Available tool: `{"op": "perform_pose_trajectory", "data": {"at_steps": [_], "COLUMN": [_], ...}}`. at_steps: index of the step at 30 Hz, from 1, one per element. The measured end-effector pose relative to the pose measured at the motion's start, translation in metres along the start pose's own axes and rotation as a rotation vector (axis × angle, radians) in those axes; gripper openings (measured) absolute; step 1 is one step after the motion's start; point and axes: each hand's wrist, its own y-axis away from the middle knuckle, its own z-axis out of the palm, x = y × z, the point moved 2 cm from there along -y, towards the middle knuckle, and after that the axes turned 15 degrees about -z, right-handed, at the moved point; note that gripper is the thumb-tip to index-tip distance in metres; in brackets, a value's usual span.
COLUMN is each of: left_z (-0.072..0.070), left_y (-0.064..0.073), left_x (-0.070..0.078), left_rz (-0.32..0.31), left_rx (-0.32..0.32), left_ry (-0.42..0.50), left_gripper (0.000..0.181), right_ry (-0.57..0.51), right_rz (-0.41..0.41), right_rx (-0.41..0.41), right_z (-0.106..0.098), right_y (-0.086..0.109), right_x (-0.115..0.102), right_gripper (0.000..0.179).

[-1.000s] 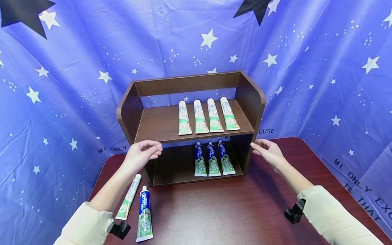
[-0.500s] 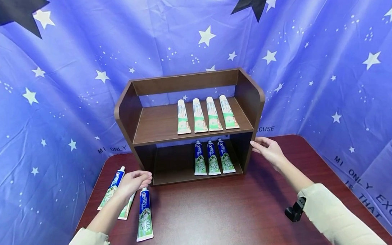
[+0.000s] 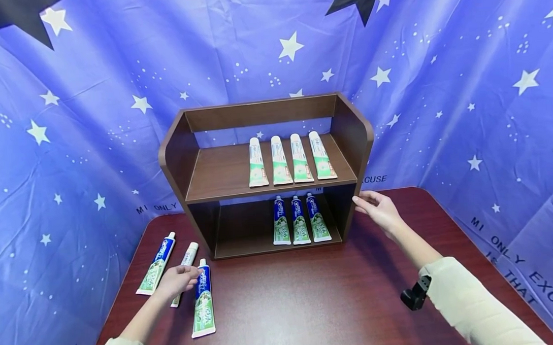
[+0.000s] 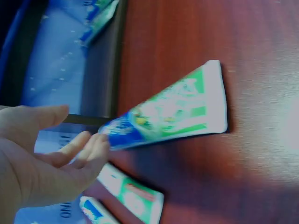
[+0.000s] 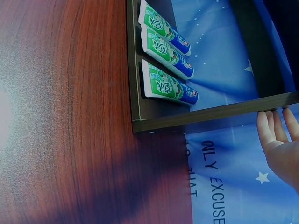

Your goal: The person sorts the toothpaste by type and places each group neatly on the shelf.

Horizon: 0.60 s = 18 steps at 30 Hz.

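My left hand (image 3: 177, 280) is over the cap end of a blue-and-green toothpaste tube (image 3: 202, 309) lying on the table. In the left wrist view, the thumb of that hand (image 4: 51, 163) stands apart from the fingers, whose tips overlap the blue end of the tube (image 4: 173, 109). Just left lie a white-and-green toothpaste tube (image 3: 189, 255), partly hidden by the hand, and another blue-and-green tube (image 3: 157, 265). My right hand (image 3: 378, 210) touches the outer right side of the brown two-tier shelf (image 3: 240, 194) with its fingertips; nothing is in its grasp.
Several white-and-green tubes (image 3: 279, 162) lie in a row on the upper tier. Three blue-and-green tubes (image 3: 300, 222) line the right part of the lower tier. Behind the reddish-brown table (image 3: 299, 293) hangs a blue star-patterned curtain (image 3: 245, 52).
My left hand has come down and back from the shelf's left front to the tube on the table, uncovering the leftmost blue-and-green tube. The right hand keeps its place at the shelf's side.
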Motion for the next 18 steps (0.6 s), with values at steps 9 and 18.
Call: {"op": "perform_pose_trajectory", "data": {"at_steps": [9,18], "left_z": [0.012,0.021], "left_y": [-0.006,-0.008], "left_x": [-0.032,-0.039], "left_rz": [-0.064,-0.122], "left_rx": [0.182,0.197], "left_ry": [-0.015,-0.021], "left_gripper": [0.034,0.037], "right_ry": [0.004,0.001], "right_rz": [0.006,0.015], "right_rx": [0.006,0.012], "right_z": [-0.001,0.0], "right_y": [0.0,0.0], "right_x": [0.0,0.0], "right_gripper": [0.058,0.059]}}
